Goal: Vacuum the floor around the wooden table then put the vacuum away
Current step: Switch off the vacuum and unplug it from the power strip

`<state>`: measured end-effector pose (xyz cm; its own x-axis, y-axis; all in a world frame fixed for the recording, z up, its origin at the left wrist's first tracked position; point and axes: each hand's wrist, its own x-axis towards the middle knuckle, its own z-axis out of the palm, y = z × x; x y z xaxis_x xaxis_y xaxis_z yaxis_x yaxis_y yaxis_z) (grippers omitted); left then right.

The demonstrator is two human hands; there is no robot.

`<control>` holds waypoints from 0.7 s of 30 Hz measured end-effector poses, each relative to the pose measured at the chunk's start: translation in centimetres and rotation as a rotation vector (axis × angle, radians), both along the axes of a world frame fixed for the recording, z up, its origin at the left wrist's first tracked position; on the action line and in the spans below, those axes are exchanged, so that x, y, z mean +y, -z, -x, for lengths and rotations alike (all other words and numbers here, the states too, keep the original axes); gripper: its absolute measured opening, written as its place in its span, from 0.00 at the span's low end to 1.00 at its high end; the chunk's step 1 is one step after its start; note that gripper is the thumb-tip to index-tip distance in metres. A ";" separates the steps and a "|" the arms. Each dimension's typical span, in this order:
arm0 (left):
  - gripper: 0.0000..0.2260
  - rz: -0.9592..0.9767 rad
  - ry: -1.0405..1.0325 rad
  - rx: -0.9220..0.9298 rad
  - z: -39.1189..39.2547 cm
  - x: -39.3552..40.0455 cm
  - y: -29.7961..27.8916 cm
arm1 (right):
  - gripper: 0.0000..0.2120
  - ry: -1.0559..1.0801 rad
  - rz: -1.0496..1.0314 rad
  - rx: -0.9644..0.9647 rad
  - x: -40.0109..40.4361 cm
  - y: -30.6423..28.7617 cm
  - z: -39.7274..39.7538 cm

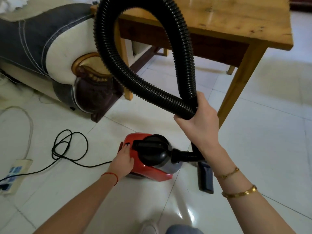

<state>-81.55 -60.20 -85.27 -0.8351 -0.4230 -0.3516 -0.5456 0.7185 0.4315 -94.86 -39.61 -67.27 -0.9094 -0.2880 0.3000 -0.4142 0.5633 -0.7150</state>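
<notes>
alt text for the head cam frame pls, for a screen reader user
A person's right hand holds up a looped black hose while the left hand rests on a red vacuum on the white tile floor. A wooden table stands behind, a black cord trailing left to a power strip.

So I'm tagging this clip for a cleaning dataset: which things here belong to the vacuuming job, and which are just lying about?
Job:
- red vacuum, left hand resting on it
- black hose, held by right hand
- floor nozzle
- power cord, power strip
- wooden table
- tiled floor

Lying about:
- sofa
- white cloth on it
</notes>
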 end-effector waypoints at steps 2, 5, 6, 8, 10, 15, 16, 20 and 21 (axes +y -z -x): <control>0.27 -0.005 -0.003 -0.001 -0.1 -0.2 1.0 | 0.22 0.013 0.003 0.051 -0.2 0.3 -0.1; 0.25 -0.011 -0.039 0.030 -0.1 -0.5 2.0 | 0.22 0.017 0.020 0.110 -0.4 0.7 -0.3; 0.25 -0.017 -0.068 0.039 -0.1 -0.6 2.2 | 0.23 0.019 0.023 0.126 -0.3 0.9 -0.3; 0.26 -0.018 -0.116 0.041 0.0 -0.7 2.5 | 0.22 0.018 0.029 0.144 -0.3 1.0 -0.2; 0.27 -0.010 -0.133 0.037 0.0 -0.6 2.7 | 0.23 0.009 0.032 0.153 -0.3 1.1 -0.1; 0.28 0.000 -0.151 0.030 0.0 -0.2 3.2 | 0.23 -0.021 0.047 0.167 -0.4 1.3 0.0; 0.28 0.008 -0.153 0.024 0.1 -0.3 3.2 | 0.22 -0.019 0.047 0.168 -0.4 1.3 0.1; 0.27 0.054 -0.155 -0.012 0.1 -0.8 3.2 | 0.22 -0.021 0.047 0.184 -0.3 1.3 0.3; 0.27 0.061 -0.157 -0.020 0.1 -0.9 3.2 | 0.22 -0.022 0.048 0.185 -0.4 1.3 0.3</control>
<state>-81.64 -61.08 -88.46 -0.7501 -0.5691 -0.3370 -0.6613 0.6481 0.3776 -95.13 -39.97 -68.61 -0.8309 -0.2886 0.4757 -0.5532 0.5197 -0.6511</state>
